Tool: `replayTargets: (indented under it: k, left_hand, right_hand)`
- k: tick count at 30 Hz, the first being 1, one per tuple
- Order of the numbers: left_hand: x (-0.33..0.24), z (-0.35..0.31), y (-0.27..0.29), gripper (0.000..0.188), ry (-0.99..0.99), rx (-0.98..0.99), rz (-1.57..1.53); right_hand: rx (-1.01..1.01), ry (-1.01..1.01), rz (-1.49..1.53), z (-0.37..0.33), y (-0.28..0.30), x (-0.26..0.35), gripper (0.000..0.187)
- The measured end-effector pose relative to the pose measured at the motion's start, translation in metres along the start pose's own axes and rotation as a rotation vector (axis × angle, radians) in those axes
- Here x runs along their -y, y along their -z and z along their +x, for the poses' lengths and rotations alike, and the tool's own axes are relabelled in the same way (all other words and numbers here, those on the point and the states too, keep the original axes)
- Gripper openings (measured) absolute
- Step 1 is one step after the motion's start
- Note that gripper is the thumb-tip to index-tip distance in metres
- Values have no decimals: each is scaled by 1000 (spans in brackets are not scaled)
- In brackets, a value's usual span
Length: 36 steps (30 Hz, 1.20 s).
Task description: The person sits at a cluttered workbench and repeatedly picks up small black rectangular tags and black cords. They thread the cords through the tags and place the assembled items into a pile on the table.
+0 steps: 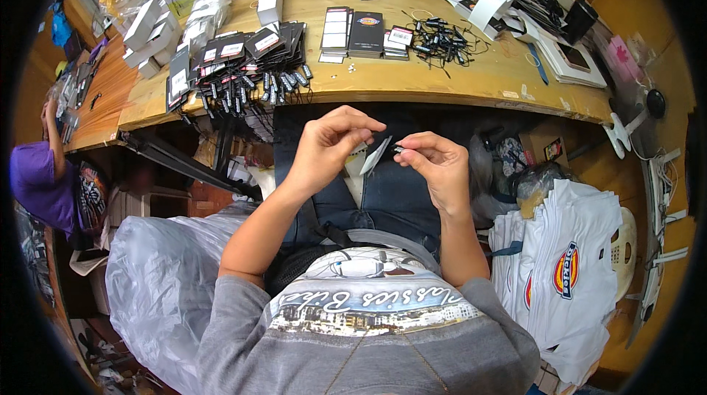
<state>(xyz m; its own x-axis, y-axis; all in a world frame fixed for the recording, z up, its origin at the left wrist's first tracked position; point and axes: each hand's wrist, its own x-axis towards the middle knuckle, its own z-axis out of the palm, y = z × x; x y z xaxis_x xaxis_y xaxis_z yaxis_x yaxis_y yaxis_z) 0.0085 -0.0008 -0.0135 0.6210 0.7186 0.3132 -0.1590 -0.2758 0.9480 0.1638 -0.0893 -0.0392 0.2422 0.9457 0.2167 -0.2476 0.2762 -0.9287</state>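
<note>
Over my lap, my left hand (331,146) is closed, thumb and forefinger pinched together; anything thin between them is too small to make out. Across from it, my right hand (438,166) pinches a small dark fastener (398,149) with a pale glint, like those on the hang tag strings. A white hang tag (376,156) hangs tilted between the two hands, nearer the right fingertips. The cord joining it to either hand cannot be made out.
Ahead on the wooden table (471,89) lie a heap of strung black tags (247,56), stacked tags (366,32) and a tangle of black string fasteners (444,41). White folded shirts (563,262) are piled at right, a plastic bag (158,277) at left. A person in purple (44,181) sits far left.
</note>
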Motion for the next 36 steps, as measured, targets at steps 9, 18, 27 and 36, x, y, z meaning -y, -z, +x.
replayTargets:
  k: [9, 18, 27, 36]
  left_hand:
    - [-6, -1, -8, 24, 38, 15, 30]
    - [-12, 0, -10, 21, 6, 74, 214]
    - [5, 14, -10, 14, 14, 86, 92]
    - [68, 32, -7, 27, 362, 161, -154]
  right_hand:
    - [-47, 254, -120, 1, -6, 1, 13]
    - [-44, 286, -267, 0, -8, 4, 12]
    - [-93, -16, -179, 0, -8, 4, 12]
    - [51, -385, 514, 20, 20, -47, 15]
